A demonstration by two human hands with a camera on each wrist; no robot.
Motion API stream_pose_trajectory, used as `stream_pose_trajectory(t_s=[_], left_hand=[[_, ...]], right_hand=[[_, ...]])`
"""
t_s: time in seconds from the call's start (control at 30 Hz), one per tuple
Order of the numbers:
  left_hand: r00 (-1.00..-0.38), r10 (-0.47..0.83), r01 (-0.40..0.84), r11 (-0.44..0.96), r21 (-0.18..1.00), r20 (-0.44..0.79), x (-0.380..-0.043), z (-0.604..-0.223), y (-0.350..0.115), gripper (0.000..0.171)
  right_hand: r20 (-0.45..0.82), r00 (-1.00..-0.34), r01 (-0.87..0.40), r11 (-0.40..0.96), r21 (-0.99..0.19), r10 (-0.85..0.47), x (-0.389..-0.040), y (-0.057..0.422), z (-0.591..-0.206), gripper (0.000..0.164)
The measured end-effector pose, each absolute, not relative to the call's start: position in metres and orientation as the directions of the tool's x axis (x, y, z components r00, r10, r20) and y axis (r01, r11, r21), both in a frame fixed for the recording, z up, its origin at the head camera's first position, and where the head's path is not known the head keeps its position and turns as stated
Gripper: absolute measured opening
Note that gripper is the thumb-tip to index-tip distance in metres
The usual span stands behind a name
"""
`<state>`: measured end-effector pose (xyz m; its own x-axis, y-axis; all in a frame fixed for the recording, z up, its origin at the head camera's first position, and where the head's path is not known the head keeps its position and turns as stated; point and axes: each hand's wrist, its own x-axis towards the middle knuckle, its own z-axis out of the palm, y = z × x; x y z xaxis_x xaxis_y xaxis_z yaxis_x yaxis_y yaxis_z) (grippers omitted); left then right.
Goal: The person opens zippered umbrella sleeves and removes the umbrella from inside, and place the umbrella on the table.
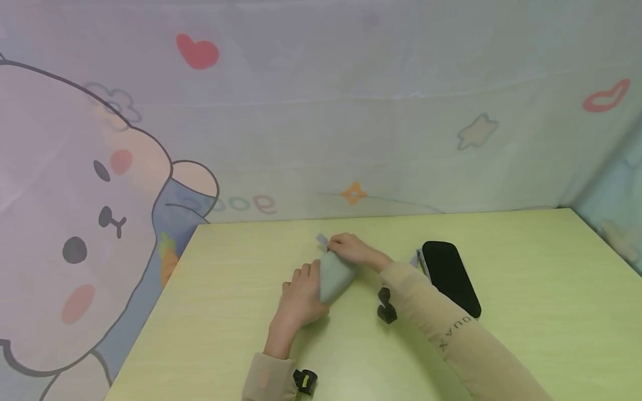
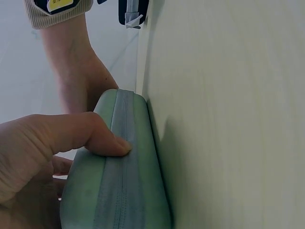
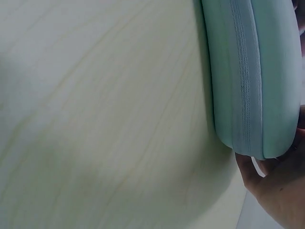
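A pale green case (image 1: 337,275) with a grey-blue zipper band (image 3: 245,71) stands tilted on the table between both hands. My left hand (image 1: 303,295) grips its near left side. In the left wrist view, the left thumb (image 2: 112,143) presses on the zipper band while other fingers lie behind the case. My right hand (image 1: 351,249) holds the case's far end with curled fingers, beside a small grey tab (image 1: 322,239) that sticks out there. Whether those fingers also pinch the zipper pull is hidden.
A black case (image 1: 451,275) with a grey side and strap lies on the light yellow-green table (image 1: 541,312), right of the right forearm. A patterned curtain (image 1: 321,111) hangs behind the table. Small black devices (image 1: 386,306) are worn at both wrists.
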<state>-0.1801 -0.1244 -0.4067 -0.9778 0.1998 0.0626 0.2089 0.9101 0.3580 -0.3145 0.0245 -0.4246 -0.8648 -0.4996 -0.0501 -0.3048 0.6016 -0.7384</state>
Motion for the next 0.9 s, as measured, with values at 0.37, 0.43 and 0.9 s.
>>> stream_pose_trajectory(t_s=[0.37, 0.43, 0.9], left_hand=[[-0.979, 0.201, 0.199, 0.91, 0.365, 0.033, -0.181, -0.407, -0.122, 0.091], [-0.979, 0.203, 0.2, 0.91, 0.364, 0.029, -0.18, -0.407, -0.122, 0.091], [-0.979, 0.2, 0.201, 0.912, 0.357, 0.04, -0.181, -0.407, -0.124, 0.089]], right_hand=[[-0.109, -0.828, -0.316, 0.618, -0.72, -0.549, -0.324, 0.031, -0.417, 0.031], [-0.123, -0.819, -0.303, 0.604, -0.738, -0.561, -0.325, 0.033, -0.417, 0.031], [-0.088, -0.808, -0.311, 0.548, -0.776, -0.583, -0.326, 0.039, -0.415, 0.025]])
